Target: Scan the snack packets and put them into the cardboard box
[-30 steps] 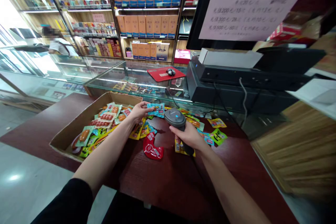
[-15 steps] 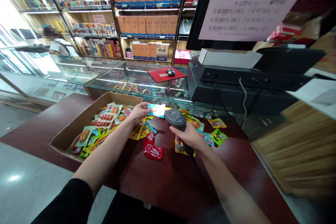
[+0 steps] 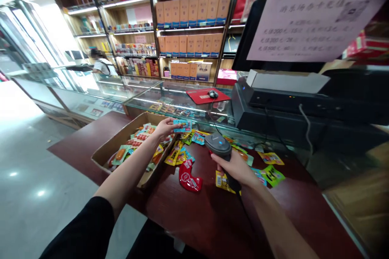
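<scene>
Bright blue on the packet (image 3: 182, 125) here, with a dab of red; dark grey on the scanner (image 3: 218, 145), a spot of blue glowing on top! Glossy red with white markings, that's the curved pouch (image 3: 189, 177)! Yellow for the sachet (image 3: 223, 184), vivid green with black lettering on the bag (image 3: 273, 175), deep reddish-brown across the tabletop (image 3: 176, 210), plain tan on the cardboard box (image 3: 153, 176)!

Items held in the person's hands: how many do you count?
2: a blue packet in the left hand, near the cardboard box, and a grey scanner in the right hand. More packets could be hidden behind the blue one.
</scene>
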A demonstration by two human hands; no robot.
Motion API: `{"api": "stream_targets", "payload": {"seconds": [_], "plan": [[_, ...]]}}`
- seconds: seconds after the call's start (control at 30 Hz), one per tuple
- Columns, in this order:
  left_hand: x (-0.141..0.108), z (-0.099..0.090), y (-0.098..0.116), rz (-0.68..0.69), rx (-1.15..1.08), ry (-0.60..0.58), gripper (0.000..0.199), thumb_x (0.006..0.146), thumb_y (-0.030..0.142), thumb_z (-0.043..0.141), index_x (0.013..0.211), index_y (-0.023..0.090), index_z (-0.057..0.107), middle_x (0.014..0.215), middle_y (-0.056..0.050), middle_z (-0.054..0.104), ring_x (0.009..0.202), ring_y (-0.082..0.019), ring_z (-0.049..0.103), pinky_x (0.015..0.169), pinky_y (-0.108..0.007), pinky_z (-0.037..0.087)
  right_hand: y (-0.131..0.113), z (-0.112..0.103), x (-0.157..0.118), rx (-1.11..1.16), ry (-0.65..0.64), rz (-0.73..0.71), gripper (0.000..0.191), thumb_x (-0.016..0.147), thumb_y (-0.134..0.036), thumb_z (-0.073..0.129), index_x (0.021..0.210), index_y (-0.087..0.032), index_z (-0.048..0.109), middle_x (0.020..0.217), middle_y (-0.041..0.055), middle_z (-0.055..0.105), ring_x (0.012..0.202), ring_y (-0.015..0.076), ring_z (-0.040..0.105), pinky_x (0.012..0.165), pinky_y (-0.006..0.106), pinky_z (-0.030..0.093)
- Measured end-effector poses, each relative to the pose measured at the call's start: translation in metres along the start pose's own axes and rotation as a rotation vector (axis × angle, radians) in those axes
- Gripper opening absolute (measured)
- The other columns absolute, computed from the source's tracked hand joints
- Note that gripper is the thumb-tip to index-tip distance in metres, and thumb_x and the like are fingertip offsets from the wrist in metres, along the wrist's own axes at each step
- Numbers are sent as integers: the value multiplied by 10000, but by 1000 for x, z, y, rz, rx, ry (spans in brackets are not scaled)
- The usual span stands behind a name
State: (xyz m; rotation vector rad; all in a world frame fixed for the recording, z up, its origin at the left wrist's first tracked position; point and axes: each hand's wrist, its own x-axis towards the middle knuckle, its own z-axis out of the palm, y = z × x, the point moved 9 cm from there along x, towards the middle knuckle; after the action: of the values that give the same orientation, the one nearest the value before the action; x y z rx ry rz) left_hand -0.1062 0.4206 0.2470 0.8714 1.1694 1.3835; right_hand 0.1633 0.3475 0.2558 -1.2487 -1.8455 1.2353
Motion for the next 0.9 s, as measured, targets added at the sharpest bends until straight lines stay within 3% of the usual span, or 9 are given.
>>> {"api": "stream_targets", "payload": {"seconds": [0.27,0.33,0.43,0.5,0.6,0.9], "plan": [[-37,-130,57,100,68,251,368,544,187,859,805,118,609,712,-56,682,613,-147,672,605,-244,561,8,11,3,4,-26,15,326,776,-493,627,771,-185,522,515,-15,588,410,140,552,428,250,428],[-49,-149,68,93,74,272,406,554,256,860,861,130,626,737,-71,688,639,-171,684,598,-261,567,8,13,4,2,-36,11,335,775,-500,623,762,-181,520,516,-13,587,410,138,554,430,248,429],[-61,-161,79,91,78,312,449,541,297,866,886,133,630,747,-79,685,690,-207,697,596,-281,577,9,15,4,1,-42,18,346,771,-506,622,761,-174,524,517,-11,585,408,137,556,429,247,429],[-62,-157,82,97,90,320,446,538,296,868,875,129,628,730,-71,676,699,-210,698,604,-287,581,10,15,4,-7,-42,19,352,774,-510,618,748,-172,525,517,-8,584,411,137,559,434,248,429],[-54,-130,74,96,115,245,429,555,312,860,864,124,629,739,-64,670,717,-200,696,645,-300,587,10,14,5,-2,-42,13,351,783,-510,612,741,-171,531,518,-7,584,416,140,560,439,253,427],[-11,7,2,17,132,-23,420,569,350,851,842,116,633,762,-60,658,695,-160,672,632,-285,579,9,-15,4,71,39,33,346,763,-496,646,704,-168,553,508,-12,582,411,125,553,424,227,437]]}}
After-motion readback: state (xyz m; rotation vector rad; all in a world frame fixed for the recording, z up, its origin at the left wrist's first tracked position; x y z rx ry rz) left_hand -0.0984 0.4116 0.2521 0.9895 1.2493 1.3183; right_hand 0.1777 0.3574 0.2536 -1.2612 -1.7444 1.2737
